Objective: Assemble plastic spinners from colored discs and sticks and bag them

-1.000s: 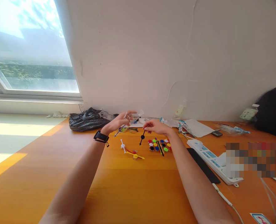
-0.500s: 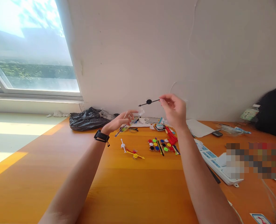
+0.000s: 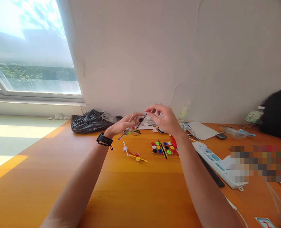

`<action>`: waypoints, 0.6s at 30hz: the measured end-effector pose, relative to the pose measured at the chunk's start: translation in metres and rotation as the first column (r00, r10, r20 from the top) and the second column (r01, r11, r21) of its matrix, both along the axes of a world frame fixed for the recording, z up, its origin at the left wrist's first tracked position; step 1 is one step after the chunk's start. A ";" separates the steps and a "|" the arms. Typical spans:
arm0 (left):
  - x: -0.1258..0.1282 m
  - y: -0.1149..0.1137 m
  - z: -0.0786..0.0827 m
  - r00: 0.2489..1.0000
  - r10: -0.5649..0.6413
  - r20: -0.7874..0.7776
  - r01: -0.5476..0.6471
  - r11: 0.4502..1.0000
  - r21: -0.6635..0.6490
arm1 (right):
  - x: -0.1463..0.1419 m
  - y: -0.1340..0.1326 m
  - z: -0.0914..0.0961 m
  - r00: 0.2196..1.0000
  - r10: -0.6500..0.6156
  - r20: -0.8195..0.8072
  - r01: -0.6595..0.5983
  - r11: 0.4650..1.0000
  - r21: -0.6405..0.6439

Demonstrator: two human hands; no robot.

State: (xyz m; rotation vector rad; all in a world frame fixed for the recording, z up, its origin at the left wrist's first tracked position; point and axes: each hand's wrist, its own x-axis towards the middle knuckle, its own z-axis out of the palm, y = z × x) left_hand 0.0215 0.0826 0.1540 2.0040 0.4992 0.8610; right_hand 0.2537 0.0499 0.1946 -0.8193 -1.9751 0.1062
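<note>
My right hand pinches one end of a black spinner arrow with a round middle. The arrow slants down to the left, over my left hand. That hand is closed on a small clear plastic bag, and a blue-tipped arrow pokes out below the fingers. Whether the black arrow is inside the bag or in front of it, I cannot tell. On the table below lie a white spinner arrow and a yellow spinner arrow, with a red piece between them.
Several coloured round pieces sit in rows at mid-table with loose arrows across them. A white power strip lies to the right. Black plastic bag at the back left, white paper at the back right, a wall behind.
My right hand has moved left and slightly down, bringing the black arrow to my left hand. The arrow is now tilted more steeply. My left hand has barely moved.
</note>
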 end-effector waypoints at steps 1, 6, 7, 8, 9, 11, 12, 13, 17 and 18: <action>0.000 -0.001 0.001 1.000 0.001 -0.001 -0.001 1.000 0.006 | 0.000 0.000 0.000 1.000 -0.002 0.004 0.002 1.000 -0.001; 0.001 -0.004 0.002 1.000 0.003 0.016 -0.003 1.000 -0.008 | 0.003 -0.001 0.000 0.999 0.021 0.039 -0.020 0.999 -0.036; 0.001 -0.004 0.003 1.000 0.005 0.016 -0.005 1.000 -0.012 | 0.003 -0.001 0.001 0.999 0.029 0.045 -0.027 0.999 -0.045; 0.001 -0.005 0.003 1.000 0.007 0.013 -0.007 1.000 -0.015 | 0.003 -0.001 0.001 0.999 0.034 0.043 -0.032 0.998 -0.047; 0.000 -0.005 0.003 1.000 0.008 0.007 -0.008 1.000 -0.017 | 0.003 -0.002 0.002 0.999 0.032 0.030 -0.031 0.999 -0.041; 0.000 -0.004 0.003 1.000 0.006 -0.005 -0.006 1.000 -0.023 | 0.003 -0.002 0.002 1.000 0.016 -0.026 -0.016 1.000 -0.008; -0.001 -0.004 0.002 1.000 0.004 -0.004 -0.004 1.000 -0.027 | 0.004 -0.001 0.002 0.998 0.002 -0.065 -0.001 1.000 0.012; -0.001 -0.003 0.002 1.000 0.005 0.001 -0.005 1.000 -0.031 | 0.004 0.000 0.002 0.994 -0.016 -0.111 0.019 0.999 0.031; -0.005 0.004 -0.003 0.999 0.019 0.041 -0.018 0.999 -0.047 | 0.009 0.013 -0.006 0.951 -0.094 -0.294 0.110 0.993 0.038; -0.006 0.007 -0.005 0.998 0.032 0.049 -0.030 0.999 -0.045 | 0.011 0.017 -0.009 0.942 -0.108 -0.319 0.120 0.993 0.019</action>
